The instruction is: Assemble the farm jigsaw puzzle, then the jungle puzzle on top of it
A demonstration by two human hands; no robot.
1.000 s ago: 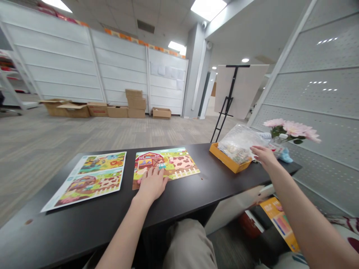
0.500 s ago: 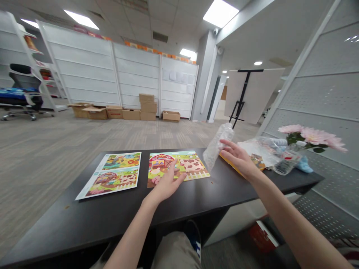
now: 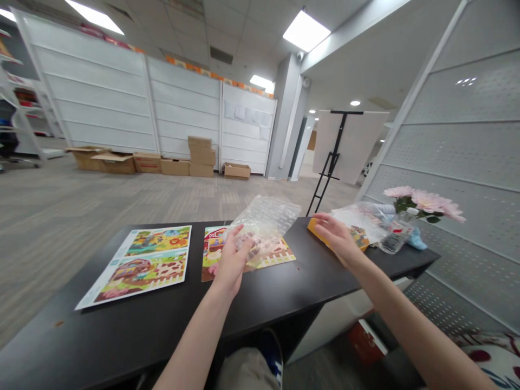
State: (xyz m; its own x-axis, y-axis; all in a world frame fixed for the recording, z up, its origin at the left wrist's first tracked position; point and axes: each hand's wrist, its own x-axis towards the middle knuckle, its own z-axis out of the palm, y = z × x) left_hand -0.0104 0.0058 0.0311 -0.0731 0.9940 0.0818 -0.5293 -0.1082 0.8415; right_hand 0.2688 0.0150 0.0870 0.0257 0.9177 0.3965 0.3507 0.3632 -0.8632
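My left hand (image 3: pixel 232 262) is raised over the farm puzzle board (image 3: pixel 280 252) and grips the lower edge of a clear plastic bag (image 3: pixel 268 215), which hangs above the board. A printed picture sheet (image 3: pixel 142 264) lies flat to the left of it. My right hand (image 3: pixel 336 237) hovers open with fingers spread, just left of the orange box tray (image 3: pixel 316 229), touching nothing I can make out. Another clear bag (image 3: pixel 357 218) with puzzle pieces lies in that tray.
The black table (image 3: pixel 162 325) runs across the view. A small bottle with pink flowers (image 3: pixel 418 199) stands at its right end by a perforated partition. A black easel (image 3: pixel 331 157) and cardboard boxes (image 3: pixel 199 157) stand across the carpeted floor.
The clear bag has gone from my right hand to my left, moving left over the puzzle board. My left hand lifted off the board; my right hand let go and drew back toward the tray.
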